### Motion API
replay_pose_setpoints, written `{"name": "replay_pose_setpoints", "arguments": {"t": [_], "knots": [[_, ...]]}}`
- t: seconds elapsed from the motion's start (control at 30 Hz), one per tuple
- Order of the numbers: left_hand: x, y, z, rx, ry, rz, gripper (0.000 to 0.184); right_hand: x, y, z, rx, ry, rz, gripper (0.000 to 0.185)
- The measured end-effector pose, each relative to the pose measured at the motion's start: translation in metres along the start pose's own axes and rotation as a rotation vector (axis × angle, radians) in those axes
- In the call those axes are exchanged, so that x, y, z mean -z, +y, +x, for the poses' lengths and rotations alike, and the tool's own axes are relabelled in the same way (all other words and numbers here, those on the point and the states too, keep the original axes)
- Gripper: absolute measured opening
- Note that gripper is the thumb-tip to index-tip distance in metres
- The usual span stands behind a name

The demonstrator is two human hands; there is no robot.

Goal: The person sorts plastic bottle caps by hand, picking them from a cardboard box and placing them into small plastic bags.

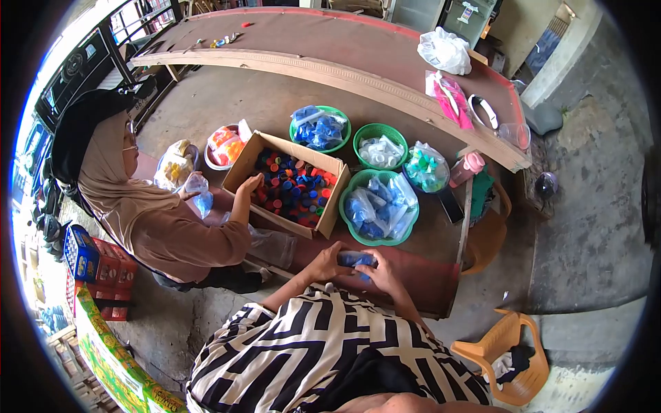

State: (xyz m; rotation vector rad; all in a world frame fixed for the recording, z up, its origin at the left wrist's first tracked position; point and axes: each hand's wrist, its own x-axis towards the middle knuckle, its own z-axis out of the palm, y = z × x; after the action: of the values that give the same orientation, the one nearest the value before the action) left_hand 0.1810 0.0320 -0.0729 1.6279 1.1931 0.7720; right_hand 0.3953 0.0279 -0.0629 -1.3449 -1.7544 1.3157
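Note:
Between my hands is a small clear plastic bag of blue pieces [354,259], held just over the near edge of the red table. My left hand [326,264] grips its left end, fingers curled round it. From the right, my right hand [383,273] closes on the other end. Just beyond stands an open cardboard box [334,221] of loose red, blue and dark bottle caps [295,189]. Right of the box, a green basket [343,219] holds several bagged blue pieces [382,206].
At left, a co-worker [172,227] reaches one hand to the box and holds a bag of blue pieces [201,201]. Behind are more baskets of bagged pieces, including a green basket [374,127]. A phone [451,205] and pink bottle [468,167] lie right; an orange chair [506,351] stands nearby.

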Motion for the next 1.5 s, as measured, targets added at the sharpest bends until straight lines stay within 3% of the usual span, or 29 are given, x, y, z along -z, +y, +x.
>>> {"name": "replay_pose_setpoints", "arguments": {"t": [0.17, 0.37, 0.57, 0.67, 0.73, 0.77, 0.87, 0.97, 1.1, 1.2, 1.27, 1.33, 1.5], "knots": [[-0.005, 0.017, 0.003, 0.113, 0.018, -0.029, 0.056, 0.027, -0.001, 0.003, 0.022, -0.077, -0.008, 0.049], [-0.020, 0.026, -0.012, 0.161, 0.256, -0.005, 0.053, 0.034, 0.006, 0.024, 0.092, -0.232, -0.034, 0.048], [-0.015, 0.030, -0.018, 0.250, 0.496, -0.044, 0.049, 0.035, 0.002, 0.071, 0.151, -0.237, 0.005, 0.046], [0.001, 0.023, -0.018, 0.142, 0.597, -0.056, 0.040, 0.047, -0.015, 0.102, 0.141, -0.188, -0.089, 0.049], [0.015, 0.007, -0.014, 0.024, 0.703, 0.190, 0.028, 0.050, -0.019, 0.124, 0.220, -0.105, -0.043, 0.047], [0.023, -0.001, -0.009, 0.006, 0.713, 0.179, 0.021, 0.052, -0.022, 0.135, 0.219, -0.084, -0.046, 0.046], [0.049, -0.026, 0.013, -0.020, 0.746, 0.440, 0.022, 0.055, -0.039, 0.159, 0.205, -0.007, -0.043, 0.047], [0.070, -0.039, 0.038, -0.005, 0.694, 0.458, 0.022, 0.049, -0.036, 0.191, 0.190, 0.025, -0.020, 0.049], [0.070, -0.083, 0.060, -0.075, 0.675, 0.671, 0.018, 0.038, -0.050, 0.224, 0.138, 0.121, -0.050, 0.049], [0.069, -0.076, 0.060, -0.133, 0.615, 0.714, 0.015, 0.029, -0.055, 0.266, 0.099, 0.146, -0.090, 0.052], [0.072, -0.069, 0.060, -0.185, 0.636, 0.710, 0.014, 0.018, -0.059, 0.295, 0.182, 0.237, -0.263, 0.054], [0.076, -0.071, 0.062, -0.224, 0.605, 0.733, 0.012, 0.006, -0.066, 0.327, 0.177, 0.259, -0.268, 0.054], [0.081, -0.077, 0.066, -0.273, 0.515, 0.731, 0.009, -0.030, -0.064, 0.403, 0.423, 0.409, -0.198, 0.049]]}}
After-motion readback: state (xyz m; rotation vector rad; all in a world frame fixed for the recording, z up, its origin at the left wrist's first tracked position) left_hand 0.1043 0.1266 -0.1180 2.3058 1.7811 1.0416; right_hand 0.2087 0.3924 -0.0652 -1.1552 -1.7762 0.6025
